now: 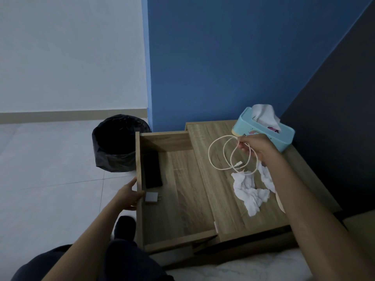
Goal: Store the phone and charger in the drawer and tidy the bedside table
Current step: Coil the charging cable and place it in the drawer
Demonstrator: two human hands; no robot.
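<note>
The wooden bedside table (239,209) fills the lower right of my view, against the blue wall. Its drawer (182,199) stands pulled out toward 9 o'clock of the top. Beyond the drawer, at 10 o'clock, a bin with a black liner (115,142) sits on the floor tiles. At 1 o'clock on the table top a light-blue tissue box (263,132) has a tissue poking out. Crumpled white tissues (249,189) lie on the top at 4 o'clock, partly under my right forearm. The black phone (152,171) lies flat inside the drawer along its front panel. My right hand (257,147) pinches the white charging cable (223,155), its loops hanging above the table top in front of the tissue box. My left hand (129,196) clasps the drawer's front panel, thumb outside, fingers hooked over the rim. Just beside those fingertips the grey charger plug (151,197) rests on the drawer floor, at 6 o'clock of the phone.
</note>
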